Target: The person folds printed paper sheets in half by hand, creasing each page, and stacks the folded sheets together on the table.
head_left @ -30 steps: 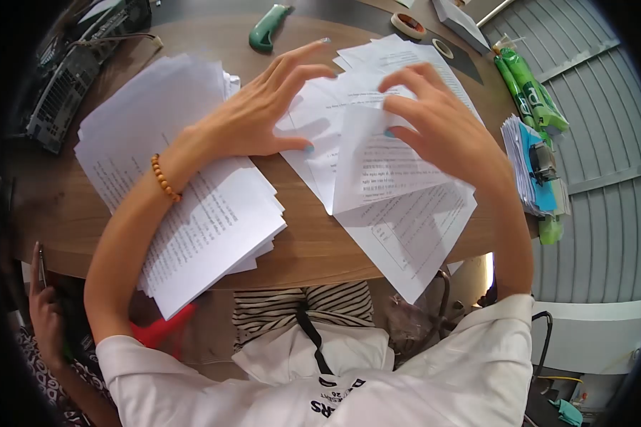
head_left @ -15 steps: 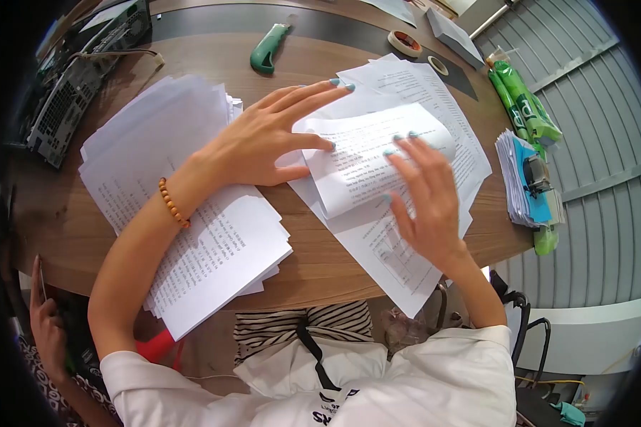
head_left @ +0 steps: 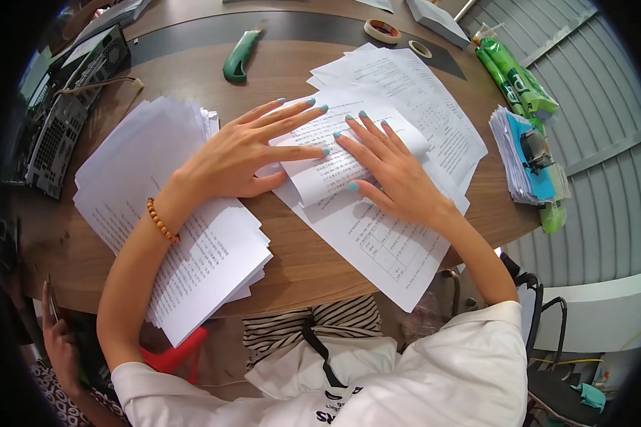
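A folded sheet of printed paper [head_left: 320,178] lies on several loose printed sheets [head_left: 399,249] at the middle right of the table. My left hand [head_left: 246,153] has its fingers spread, with the fingertips on the sheet's left part. Flat on the same sheet, my right hand [head_left: 392,167] presses with its fingers stretched out. Both hands are open and grip nothing. Under my left forearm, which wears a beaded bracelet [head_left: 161,222], rests a thick stack of printed paper [head_left: 214,274].
A green-handled cutter [head_left: 241,57] and tape rolls [head_left: 382,31] lie at the back. A metal computer case [head_left: 64,114] stands at the left. Clipped papers [head_left: 516,156] and green packages [head_left: 513,75] are at the right. Another person's hand [head_left: 60,349] shows at lower left.
My right hand has moved left and down flat onto the folded sheet, which now lies flatter. My left hand stays on the sheet's left side. The view has shifted slightly.
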The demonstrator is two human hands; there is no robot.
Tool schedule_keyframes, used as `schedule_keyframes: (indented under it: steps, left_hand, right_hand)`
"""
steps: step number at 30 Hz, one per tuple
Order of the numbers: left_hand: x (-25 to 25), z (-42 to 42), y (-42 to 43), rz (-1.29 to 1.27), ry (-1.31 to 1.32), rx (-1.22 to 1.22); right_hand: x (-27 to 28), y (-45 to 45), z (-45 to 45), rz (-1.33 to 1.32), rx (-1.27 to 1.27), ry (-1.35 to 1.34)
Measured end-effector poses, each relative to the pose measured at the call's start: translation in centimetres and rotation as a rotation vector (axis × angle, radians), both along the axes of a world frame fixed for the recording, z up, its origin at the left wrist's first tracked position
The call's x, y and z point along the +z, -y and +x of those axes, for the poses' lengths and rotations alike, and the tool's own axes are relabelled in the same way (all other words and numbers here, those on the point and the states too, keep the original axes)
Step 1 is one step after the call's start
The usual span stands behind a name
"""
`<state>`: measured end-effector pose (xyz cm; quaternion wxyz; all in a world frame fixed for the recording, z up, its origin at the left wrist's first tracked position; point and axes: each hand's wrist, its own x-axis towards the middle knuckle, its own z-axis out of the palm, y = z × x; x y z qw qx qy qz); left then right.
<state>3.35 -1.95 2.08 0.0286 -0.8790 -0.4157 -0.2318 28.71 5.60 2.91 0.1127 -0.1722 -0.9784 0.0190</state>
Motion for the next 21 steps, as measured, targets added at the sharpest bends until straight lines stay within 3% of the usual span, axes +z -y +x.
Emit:
schedule_keyframes:
  steps: [21]
  left_hand:
    - [-1.1, -0.6, -0.3, -0.21, 0.016, 0.046]
  right_hand:
    - [-1.2, -0.5, -0.1, 0.03, -0.019, 0.043]
